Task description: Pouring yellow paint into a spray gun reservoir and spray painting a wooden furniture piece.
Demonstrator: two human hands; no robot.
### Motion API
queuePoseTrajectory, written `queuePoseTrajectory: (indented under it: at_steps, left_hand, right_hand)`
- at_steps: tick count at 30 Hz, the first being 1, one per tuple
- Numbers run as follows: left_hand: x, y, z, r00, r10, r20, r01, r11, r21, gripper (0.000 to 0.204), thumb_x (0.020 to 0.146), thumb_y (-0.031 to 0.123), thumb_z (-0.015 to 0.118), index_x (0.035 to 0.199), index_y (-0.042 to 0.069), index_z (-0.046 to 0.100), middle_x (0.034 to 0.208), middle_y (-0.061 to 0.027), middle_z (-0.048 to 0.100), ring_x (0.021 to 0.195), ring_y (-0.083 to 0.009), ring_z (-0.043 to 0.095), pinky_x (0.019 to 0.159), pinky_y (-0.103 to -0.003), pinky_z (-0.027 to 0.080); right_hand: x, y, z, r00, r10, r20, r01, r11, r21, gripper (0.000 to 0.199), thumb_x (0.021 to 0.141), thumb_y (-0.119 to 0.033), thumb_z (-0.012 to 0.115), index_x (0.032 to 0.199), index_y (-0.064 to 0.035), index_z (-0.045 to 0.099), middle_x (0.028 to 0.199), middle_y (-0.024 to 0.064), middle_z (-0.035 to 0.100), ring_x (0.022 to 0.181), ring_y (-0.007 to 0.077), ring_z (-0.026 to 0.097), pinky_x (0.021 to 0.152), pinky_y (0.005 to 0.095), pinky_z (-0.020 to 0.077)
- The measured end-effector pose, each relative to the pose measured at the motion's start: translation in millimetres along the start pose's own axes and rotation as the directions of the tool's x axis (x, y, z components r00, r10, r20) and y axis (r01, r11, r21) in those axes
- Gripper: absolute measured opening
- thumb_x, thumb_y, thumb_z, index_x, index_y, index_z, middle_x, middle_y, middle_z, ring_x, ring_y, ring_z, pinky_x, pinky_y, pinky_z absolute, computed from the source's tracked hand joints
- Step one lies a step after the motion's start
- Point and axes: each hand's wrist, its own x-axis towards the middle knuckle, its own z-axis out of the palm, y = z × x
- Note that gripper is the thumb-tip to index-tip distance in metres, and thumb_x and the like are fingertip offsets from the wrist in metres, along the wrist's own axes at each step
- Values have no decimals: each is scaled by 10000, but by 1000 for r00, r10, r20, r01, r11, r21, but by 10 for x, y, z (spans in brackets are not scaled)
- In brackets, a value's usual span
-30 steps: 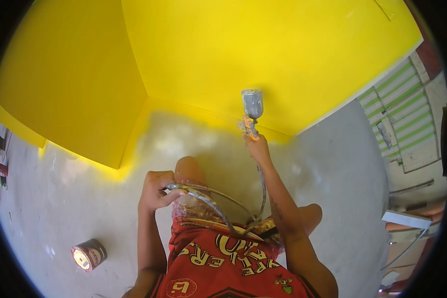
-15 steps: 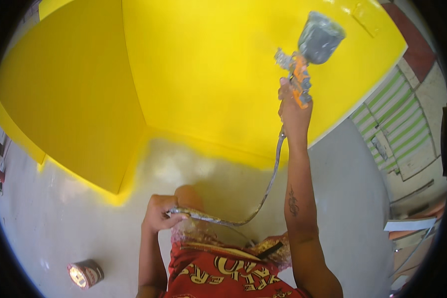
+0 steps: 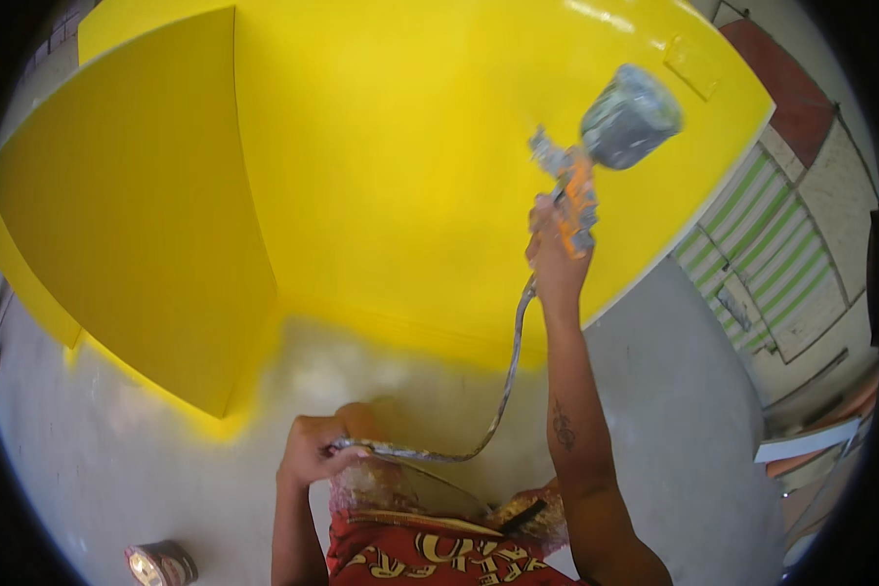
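Observation:
My right hand (image 3: 560, 256) is wrapped round the handle of a spray gun (image 3: 578, 200) with an orange body and a grey, paint-stained cup (image 3: 632, 117) on top. Its nozzle points left, in front of a large yellow panel (image 3: 391, 186). From the bottom of the handle a paint-smeared air hose (image 3: 506, 396) curves down and left. My left hand (image 3: 314, 449) grips that hose near my knee, fingers closed round it. Another yellow panel (image 3: 137, 205) stands at an angle on the left and meets the large one in a corner.
Yellow overspray edges the grey floor (image 3: 674, 439) under the panels. A paint can (image 3: 161, 564) sits on the floor at lower left. To the right lie a green-and-white striped sheet (image 3: 767, 244), a dark red piece (image 3: 781, 88) and several boards (image 3: 811, 444).
The spray gun and my right hand have moved down and slightly left in the view. The panels and floor also appear lower. My left hand keeps its hold on the hose.

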Motion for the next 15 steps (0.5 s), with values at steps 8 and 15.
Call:
queuePoseTrajectory:
  at_steps: [8, 15]
  left_hand:
    - [-63, -7, 11, 1000, 6, 17, -5, 1000, -19, 486, 785, 429, 801, 620, 62, 528, 545, -65, 445, 447, -224, 447, 450, -344, 315]
    - [-90, 8, -101, 997, 3, 74, 1, 999, -51, 320, 759, 350, 813, 888, 70, 727, 663, -96, 632, 550, -268, 591, 506, -344, 441]
  right_hand:
    - [-1216, 1570, -384, 793, 567, 223, -432, 782, -449, 325, 936, -306, 698, 852, 6, 660, 704, 43, 596, 634, 132, 541, 603, 313, 446]
    - [-1467, 1986, -413, 681, 702, 209, -461, 632, -623, 315, 908, -293, 714, 852, 13, 664, 668, 42, 579, 600, 145, 525, 592, 332, 442]
